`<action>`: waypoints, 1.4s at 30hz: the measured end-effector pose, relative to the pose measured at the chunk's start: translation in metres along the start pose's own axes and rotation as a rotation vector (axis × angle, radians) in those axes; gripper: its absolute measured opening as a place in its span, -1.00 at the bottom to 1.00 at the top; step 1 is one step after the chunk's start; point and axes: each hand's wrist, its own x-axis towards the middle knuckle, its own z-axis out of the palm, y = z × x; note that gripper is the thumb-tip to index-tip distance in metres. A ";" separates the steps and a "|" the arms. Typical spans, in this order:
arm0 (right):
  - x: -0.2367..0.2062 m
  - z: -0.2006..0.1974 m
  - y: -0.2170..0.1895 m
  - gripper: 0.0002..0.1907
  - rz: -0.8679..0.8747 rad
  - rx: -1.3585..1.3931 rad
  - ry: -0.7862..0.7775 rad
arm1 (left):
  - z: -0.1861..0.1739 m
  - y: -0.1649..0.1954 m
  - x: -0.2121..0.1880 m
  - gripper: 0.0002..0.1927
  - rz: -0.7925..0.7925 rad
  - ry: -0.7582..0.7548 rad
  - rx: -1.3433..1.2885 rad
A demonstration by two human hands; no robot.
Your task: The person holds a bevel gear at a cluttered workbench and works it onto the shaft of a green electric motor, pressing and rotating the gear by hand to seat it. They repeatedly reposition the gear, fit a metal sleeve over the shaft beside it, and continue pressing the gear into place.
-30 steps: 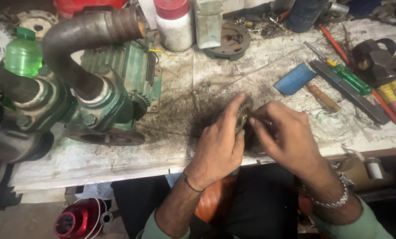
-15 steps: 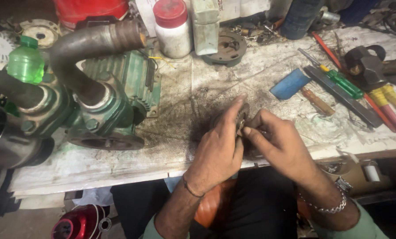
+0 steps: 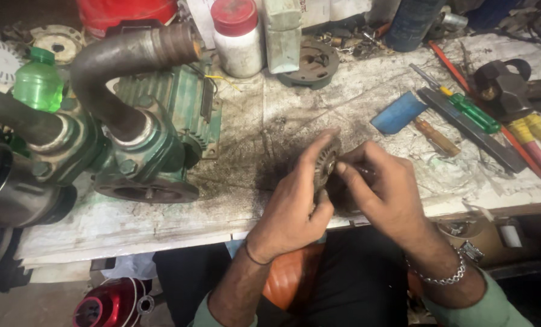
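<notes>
Left hand (image 3: 298,203), right hand (image 3: 382,194) grip round metal part (image 3: 326,163), possibly impeller.

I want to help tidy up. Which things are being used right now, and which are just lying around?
In use:
left hand and right hand, both gripping the round metal part.

Lying about:
green pump, green bottle, white jar with red lid, blue block, green screwdriver, workbench.
</notes>
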 end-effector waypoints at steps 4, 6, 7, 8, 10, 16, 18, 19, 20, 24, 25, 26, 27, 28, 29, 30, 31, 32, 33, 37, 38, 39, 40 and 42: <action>0.003 -0.001 -0.005 -0.89 -0.096 -0.198 0.007 | 0.001 -0.004 -0.001 -0.20 0.016 0.001 0.026; 0.006 -0.007 -0.006 -0.87 -0.003 -0.188 -0.102 | 0.003 -0.005 -0.001 -0.21 0.038 0.013 0.033; 0.006 -0.011 -0.006 -0.86 -0.017 -0.162 -0.124 | 0.004 -0.005 -0.002 -0.21 0.037 0.010 0.024; 0.007 -0.013 -0.006 -0.86 -0.036 -0.134 -0.143 | 0.005 -0.005 -0.002 -0.21 0.041 0.008 0.020; 0.007 -0.015 -0.006 -0.84 -0.078 -0.144 -0.123 | 0.005 -0.006 -0.002 -0.21 0.049 0.007 0.044; 0.005 -0.009 -0.008 -0.75 -0.300 -0.321 0.065 | 0.003 -0.008 -0.002 -0.20 0.052 0.004 0.039; 0.004 -0.011 -0.009 -0.75 -0.245 -0.325 0.038 | 0.003 -0.008 -0.002 -0.20 0.044 -0.004 0.048; 0.003 -0.012 -0.010 -0.76 -0.252 -0.337 0.027 | 0.003 -0.009 -0.002 -0.20 0.044 -0.002 0.043; 0.003 -0.013 -0.010 -0.76 -0.259 -0.348 0.017 | 0.004 -0.009 -0.003 -0.20 0.044 0.000 0.038; 0.001 -0.016 -0.008 -0.83 0.124 -0.439 -0.144 | 0.006 -0.009 -0.003 -0.23 0.069 -0.004 0.120; 0.001 -0.014 -0.007 -0.84 0.039 -0.398 -0.107 | 0.007 -0.009 -0.002 -0.23 0.066 -0.001 0.130; 0.001 -0.011 -0.006 -0.85 -0.045 -0.359 -0.067 | 0.007 -0.009 -0.002 -0.23 0.066 0.000 0.138; 0.001 -0.009 -0.005 -0.85 -0.130 -0.320 -0.025 | 0.007 -0.010 -0.001 -0.22 0.068 0.001 0.146; 0.001 -0.007 -0.005 -0.84 -0.220 -0.334 0.018 | 0.007 -0.010 0.000 -0.22 0.071 0.002 0.134; 0.001 -0.007 -0.006 -0.84 -0.309 -0.345 0.056 | 0.007 -0.010 0.000 -0.22 0.069 0.005 0.120; 0.001 -0.005 -0.006 -0.83 -0.397 -0.352 0.091 | 0.006 -0.010 -0.001 -0.22 0.063 0.008 0.108; 0.001 -0.007 -0.007 -0.84 -0.303 -0.339 0.046 | 0.006 -0.009 -0.001 -0.23 0.062 0.004 0.100; 0.002 -0.010 -0.009 -0.85 -0.210 -0.327 -0.003 | 0.005 -0.009 -0.001 -0.24 0.061 0.003 0.090; 0.002 -0.013 -0.009 -0.86 -0.121 -0.311 -0.050 | 0.005 -0.008 -0.002 -0.24 0.061 0.003 0.085; 0.005 -0.015 -0.010 -0.82 -0.113 -0.194 -0.064 | 0.008 -0.007 -0.002 -0.25 0.081 0.010 0.145; 0.004 -0.013 -0.009 -0.82 -0.144 -0.194 0.003 | 0.008 -0.008 -0.001 -0.25 0.082 0.015 0.142; 0.003 -0.009 -0.008 -0.82 -0.173 -0.191 0.067 | 0.008 -0.008 -0.002 -0.25 0.078 0.020 0.141; 0.001 -0.006 -0.008 -0.83 -0.157 -0.221 0.062 | 0.007 -0.008 -0.002 -0.25 0.079 0.024 0.130; -0.001 -0.007 -0.007 -0.85 -0.127 -0.294 0.053 | 0.007 -0.008 -0.002 -0.25 0.090 0.031 0.100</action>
